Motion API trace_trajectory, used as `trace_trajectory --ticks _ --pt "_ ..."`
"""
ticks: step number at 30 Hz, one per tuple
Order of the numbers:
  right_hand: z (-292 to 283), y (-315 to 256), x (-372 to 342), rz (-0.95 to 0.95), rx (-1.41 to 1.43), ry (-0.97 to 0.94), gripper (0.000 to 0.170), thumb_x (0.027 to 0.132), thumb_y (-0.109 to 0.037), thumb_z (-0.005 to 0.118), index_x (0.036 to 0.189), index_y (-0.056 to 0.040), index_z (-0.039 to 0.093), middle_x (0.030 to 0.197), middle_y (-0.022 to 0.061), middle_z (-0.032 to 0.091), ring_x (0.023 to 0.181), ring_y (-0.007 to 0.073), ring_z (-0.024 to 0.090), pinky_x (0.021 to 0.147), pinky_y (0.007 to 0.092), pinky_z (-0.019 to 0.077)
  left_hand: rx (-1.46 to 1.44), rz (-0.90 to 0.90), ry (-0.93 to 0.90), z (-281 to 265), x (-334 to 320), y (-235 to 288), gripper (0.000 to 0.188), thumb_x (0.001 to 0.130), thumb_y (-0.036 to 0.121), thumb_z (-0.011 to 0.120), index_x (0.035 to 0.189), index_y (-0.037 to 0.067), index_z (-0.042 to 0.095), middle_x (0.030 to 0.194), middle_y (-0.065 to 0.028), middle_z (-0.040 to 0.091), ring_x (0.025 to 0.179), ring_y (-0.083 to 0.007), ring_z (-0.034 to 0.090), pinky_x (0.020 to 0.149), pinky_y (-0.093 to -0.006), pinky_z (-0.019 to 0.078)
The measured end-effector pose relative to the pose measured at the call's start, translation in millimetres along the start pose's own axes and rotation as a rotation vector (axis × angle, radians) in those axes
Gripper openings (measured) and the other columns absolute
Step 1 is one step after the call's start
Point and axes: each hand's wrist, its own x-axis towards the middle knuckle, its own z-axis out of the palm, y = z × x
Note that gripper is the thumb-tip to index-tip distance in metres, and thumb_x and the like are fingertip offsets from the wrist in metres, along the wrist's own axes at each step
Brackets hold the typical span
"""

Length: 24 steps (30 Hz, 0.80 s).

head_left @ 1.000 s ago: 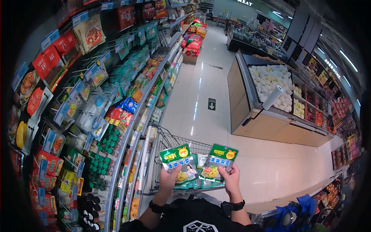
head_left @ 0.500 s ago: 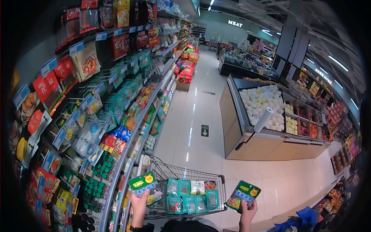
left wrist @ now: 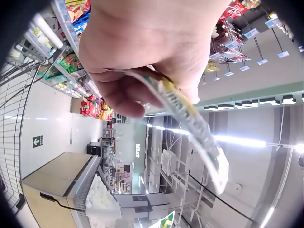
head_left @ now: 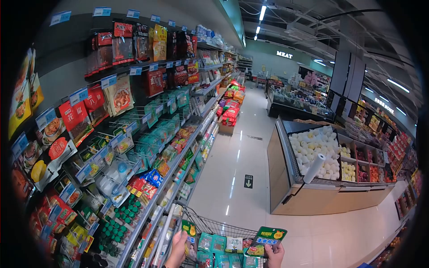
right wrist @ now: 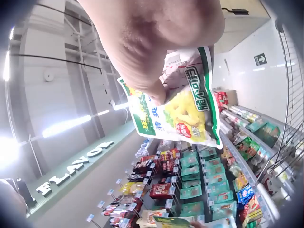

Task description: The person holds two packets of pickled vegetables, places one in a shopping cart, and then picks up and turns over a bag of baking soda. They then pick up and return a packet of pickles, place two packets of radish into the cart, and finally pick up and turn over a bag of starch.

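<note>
My left hand (head_left: pixel 177 251) pinches a green-and-grey packet of pickled vegetables (head_left: pixel 190 230) over the left side of the shopping cart (head_left: pixel 210 222). In the left wrist view this packet (left wrist: pixel 190 124) shows nearly edge-on, thumb and fingers gripping one end. A matching packet (head_left: pixel 263 236) is in my right hand (head_left: pixel 275 254) at the cart's right side. The right wrist view has the printed front of that packet (right wrist: pixel 183 111), yellow pickles pictured on it, with the thumb pressed against it. Between the hands, several teal packets (head_left: pixel 219 244) and a white packet (head_left: pixel 234 244) lie in the cart.
Along my left runs a shelf wall with hanging packets (head_left: pixel 163 129) and green-capped jars (head_left: pixel 123 219). A wooden produce stand (head_left: pixel 321 198) bearing white-wrapped fruit (head_left: pixel 315 149) stands at right. Red bagged goods (head_left: pixel 231 115) line the aisle floor ahead (head_left: pixel 241 192).
The two packets, side by side over the cart a second ago, have moved apart. The left packet has turned sideways. My head view has tilted up, so the hands sit lower in it.
</note>
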Motion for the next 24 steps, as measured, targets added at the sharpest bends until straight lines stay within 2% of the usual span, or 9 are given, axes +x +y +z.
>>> trace_trajectory --ticks 3,4,8,11,17,19,20,22,24 --pt "7 -13 10 0.092 0.14 0.023 0.038 0.096 -0.009 0.07 0.127 0.0028 0.052 0.114 0.0127 0.063 0.104 0.0238 0.065 0.09 0.0349 0.055 -0.437 -0.228 -0.299 -23 -3 1 0.043 0.11 0.044 0.04 0.109 0.006 0.061 0.073 -0.0014 0.056 0.05 -0.0128 0.047 0.053 -0.029 0.0397" --pt "7 -16 14 0.175 0.252 -0.011 0.031 0.099 -0.01 0.066 0.125 0.0006 0.054 0.112 0.0113 0.063 0.103 0.0234 0.064 0.089 0.0345 0.0551 -0.472 -0.208 -0.373 -31 4 -8 0.044 0.109 0.046 0.037 0.113 0.008 0.056 0.067 -0.0026 0.048 0.044 -0.013 0.039 0.051 -0.0292 0.0343" --pt "-3 19 53 0.289 0.413 -0.219 0.019 0.103 -0.017 0.057 0.12 -0.007 0.06 0.104 0.0062 0.062 0.091 0.0201 0.059 0.077 0.0333 0.0513 -0.72 -0.335 -0.288 -25 -6 -11 0.042 0.1 0.04 0.052 0.124 0.006 0.047 0.07 -0.0022 0.043 0.046 -0.0131 0.039 0.055 -0.0304 0.0371" --pt "-7 58 69 0.413 0.63 -0.294 0.019 0.103 -0.018 0.057 0.119 -0.008 0.06 0.103 0.0054 0.061 0.087 0.0197 0.057 0.074 0.0331 0.049 -0.774 -0.393 -0.309 -5 -12 5 0.04 0.101 0.037 0.05 0.124 0.004 0.048 0.076 -0.0038 0.045 0.047 -0.0129 0.039 0.057 -0.0297 0.0371" --pt "-1 113 105 0.685 1.06 -0.402 0.02 0.101 -0.021 0.058 0.117 -0.0099 0.062 0.1 0.0038 0.061 0.081 0.0189 0.053 0.067 0.0327 0.0442 -0.893 -0.3 -0.332 1 -10 4 0.053 0.103 0.04 0.047 0.144 0.007 0.044 0.095 -0.0119 0.056 0.064 -0.0173 0.047 0.056 -0.0321 0.0393" --pt "5 118 112 0.784 1.196 -0.424 0.02 0.101 -0.022 0.058 0.117 -0.0105 0.063 0.1 0.0033 0.061 0.079 0.0187 0.052 0.065 0.0326 0.0427 -0.73 -0.217 -0.103 -7 -8 -6 0.053 0.104 0.044 0.048 0.145 0.012 0.045 0.11 -0.015 0.061 0.073 -0.0225 0.052 0.059 -0.0355 0.0436" --pt "12 117 114 0.804 1.185 -0.434 0.02 0.101 -0.022 0.058 0.117 -0.0105 0.063 0.1 0.0033 0.061 0.079 0.0187 0.052 0.065 0.0326 0.0427 -0.774 -0.21 -0.134 -23 -6 -17 0.056 0.102 0.052 0.05 0.145 0.016 0.047 0.127 -0.0163 0.061 0.083 -0.028 0.058 0.064 -0.0387 0.0477" --pt "33 107 116 0.211 0.327 -0.511 0.023 0.097 -0.027 0.058 0.115 -0.0129 0.064 0.099 0.0031 0.061 0.073 0.0202 0.046 0.063 0.0328 0.0353 -0.788 -0.164 -0.08 -17 -12 -11 0.055 0.102 0.055 0.047 0.142 0.017 0.049 0.132 -0.0169 0.06 0.087 -0.0304 0.06 0.066 -0.041 0.0487" --pt "41 109 128 0.25 0.303 -0.515 0.023 0.098 -0.027 0.058 0.115 -0.0133 0.064 0.1 0.0027 0.062 0.074 0.02 0.045 0.064 0.0326 0.0358 -0.85 -0.087 -0.087 -20 -17 -15 0.066 0.099 0.068 0.04 0.14 0.017 0.052 0.143 -0.0187 0.055 0.103 -0.0386 0.065 0.075 -0.0505 0.0543"
